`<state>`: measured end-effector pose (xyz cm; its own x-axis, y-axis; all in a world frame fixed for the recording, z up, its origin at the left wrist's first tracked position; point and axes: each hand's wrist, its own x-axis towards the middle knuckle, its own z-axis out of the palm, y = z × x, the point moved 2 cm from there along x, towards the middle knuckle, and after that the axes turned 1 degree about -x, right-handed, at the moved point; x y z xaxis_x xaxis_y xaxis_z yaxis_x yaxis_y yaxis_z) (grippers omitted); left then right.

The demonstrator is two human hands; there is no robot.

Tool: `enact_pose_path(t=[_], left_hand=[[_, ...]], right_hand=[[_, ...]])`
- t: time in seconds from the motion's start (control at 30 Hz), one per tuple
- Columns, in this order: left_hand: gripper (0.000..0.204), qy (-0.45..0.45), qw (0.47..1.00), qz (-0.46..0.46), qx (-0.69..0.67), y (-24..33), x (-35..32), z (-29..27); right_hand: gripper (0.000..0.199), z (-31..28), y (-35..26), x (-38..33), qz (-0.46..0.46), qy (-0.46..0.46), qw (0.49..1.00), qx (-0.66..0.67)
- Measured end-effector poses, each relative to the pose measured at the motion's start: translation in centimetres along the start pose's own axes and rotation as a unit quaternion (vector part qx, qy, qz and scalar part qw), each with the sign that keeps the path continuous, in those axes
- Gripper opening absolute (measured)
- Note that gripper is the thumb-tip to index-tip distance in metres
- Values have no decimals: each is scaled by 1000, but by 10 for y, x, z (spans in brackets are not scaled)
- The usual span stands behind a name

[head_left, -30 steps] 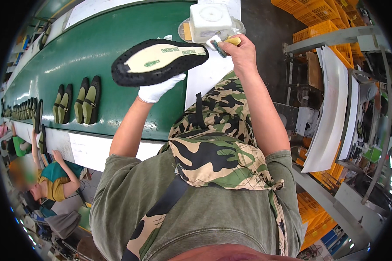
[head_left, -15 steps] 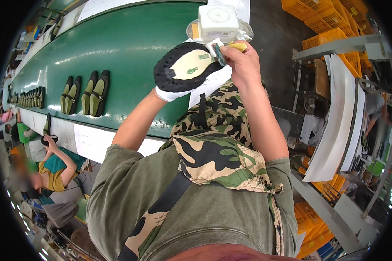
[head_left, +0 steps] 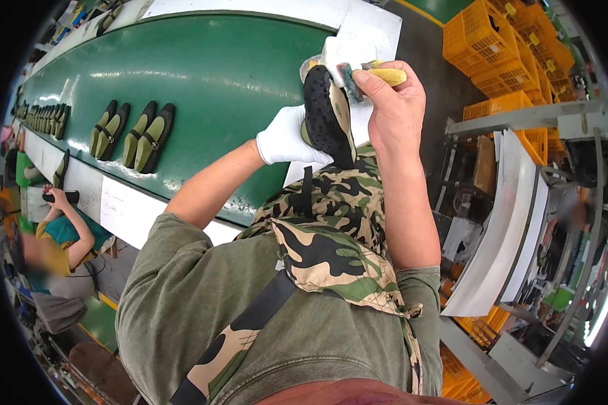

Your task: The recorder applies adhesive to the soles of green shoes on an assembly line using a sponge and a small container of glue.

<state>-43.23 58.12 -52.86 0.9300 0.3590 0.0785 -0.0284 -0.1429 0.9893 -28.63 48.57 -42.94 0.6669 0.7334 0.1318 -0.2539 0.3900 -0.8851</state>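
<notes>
My left hand (head_left: 285,138), in a white glove, grips a black shoe (head_left: 325,115) with a knobbly surface, tilted up on its side. A strip of its pale underside (head_left: 348,121) shows along the right edge. My bare right hand (head_left: 400,108) pinches a yellow-handled brush (head_left: 386,75) with dark teal bristles. Those bristles are at the shoe's upper right edge; I cannot tell whether they touch it. Just behind the brush stands a white plastic container (head_left: 338,48), partly hidden by the shoe and brush.
Two pairs of green-and-black strapped shoes (head_left: 147,142) stand on the green work surface (head_left: 230,74), with a row of several more (head_left: 47,118) farther left. Yellow crates (head_left: 476,40) are stacked at the right beside a metal frame (head_left: 520,118). A co-worker (head_left: 67,236) handles a shoe at the left.
The shoe has turned from underside facing up to standing on its side, and shifted right. My right hand with the brush has moved slightly right. The whole view has shifted a little.
</notes>
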Motion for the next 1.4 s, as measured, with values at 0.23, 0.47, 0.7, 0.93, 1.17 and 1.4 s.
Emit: enact_pose_path(t=[0.23, 0.47, 0.7, 0.93, 1.17, 1.4], left_hand=[[71, -115, 986, -78, -91, 16, 6, -15], [70, -174, 951, -125, -225, 9, 13, -24], [70, -192, 904, -156, -348, 5, 24, -25], [82, -133, 886, -188, -402, -7, 31, -25], [67, -157, 851, -163, -474, 12, 34, -11], [48, -34, 884, -184, -428, -19, 36, -17]], right_hand=[[21, -10, 4, 31, -98, 7, 994, -48], [21, -31, 6, 42, -116, -44, 985, -124], [24, -38, 8, 31, -97, -90, 979, -157], [24, -50, 15, 8, 11, -160, 978, -132], [25, -55, 19, 31, -100, -83, 973, -188], [27, -73, 18, -22, -48, -157, 962, -220]])
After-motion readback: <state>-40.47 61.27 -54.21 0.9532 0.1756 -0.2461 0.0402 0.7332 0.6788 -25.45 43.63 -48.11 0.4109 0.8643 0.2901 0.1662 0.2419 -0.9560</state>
